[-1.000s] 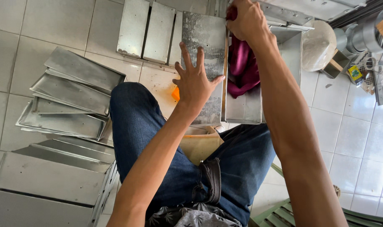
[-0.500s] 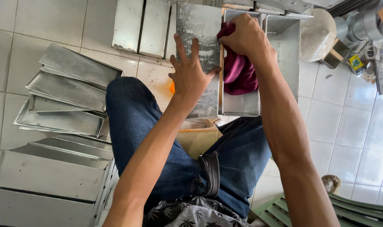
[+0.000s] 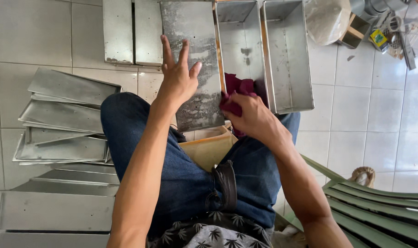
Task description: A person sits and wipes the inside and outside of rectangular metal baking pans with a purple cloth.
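1. My left fingers (image 3: 183, 50) are spread wide, the palm flat on the grey metal pan (image 3: 193, 69) that rests on my lap.
2. My right hand (image 3: 252, 117) grips a dark red cloth (image 3: 239, 87) at the pan's open trough.
3. A small yellow-green package (image 3: 379, 37) lies on the floor tiles (image 3: 383, 115) at top right.
4. The pan is dull, smeared and blotchy.

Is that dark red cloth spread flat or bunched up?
Bunched up: the right hand grips the dark red cloth as a wad against the metal pan.

Left hand (image 3: 179, 80) steadies the metal pan (image 3: 193, 64); right hand (image 3: 250, 115) grips a maroon cloth (image 3: 236, 87).
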